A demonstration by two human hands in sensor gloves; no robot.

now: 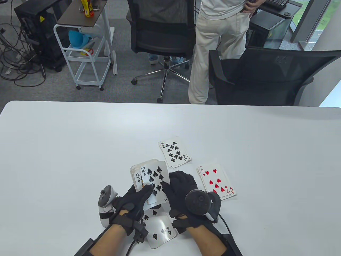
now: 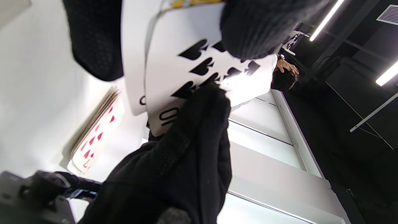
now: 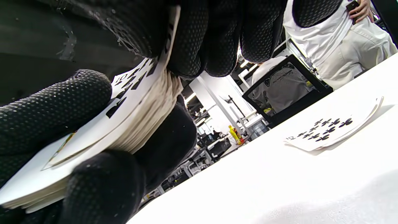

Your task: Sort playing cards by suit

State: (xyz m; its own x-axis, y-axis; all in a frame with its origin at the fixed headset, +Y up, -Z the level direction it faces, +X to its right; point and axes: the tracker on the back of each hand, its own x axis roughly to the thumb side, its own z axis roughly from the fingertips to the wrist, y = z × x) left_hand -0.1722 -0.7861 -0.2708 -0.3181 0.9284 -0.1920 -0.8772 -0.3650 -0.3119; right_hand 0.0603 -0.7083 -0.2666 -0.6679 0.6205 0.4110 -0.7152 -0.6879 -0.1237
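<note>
A face-up deck (image 1: 136, 174) with a queen showing sits in my left hand (image 1: 143, 192), thumb on top, above the table's near middle. The ten of spades (image 1: 155, 176) lies on top, slid to the right. My right hand (image 1: 173, 184) pinches it, thumb on its face and fingers curled behind. In the right wrist view the thick deck (image 3: 140, 124) fills the left side between gloved fingers. On the table lie three face-up piles: clubs (image 1: 174, 154) topped by a ten, hearts (image 1: 217, 182) topped by a seven, and spades (image 1: 159, 230) under my wrists with a four showing.
The white table (image 1: 66, 160) stretches wide to the left, right and far side of the piles. Beyond its far edge stand two black office chairs (image 1: 261, 77), a person (image 1: 215, 40) with their back turned, and a white cart (image 1: 85, 53).
</note>
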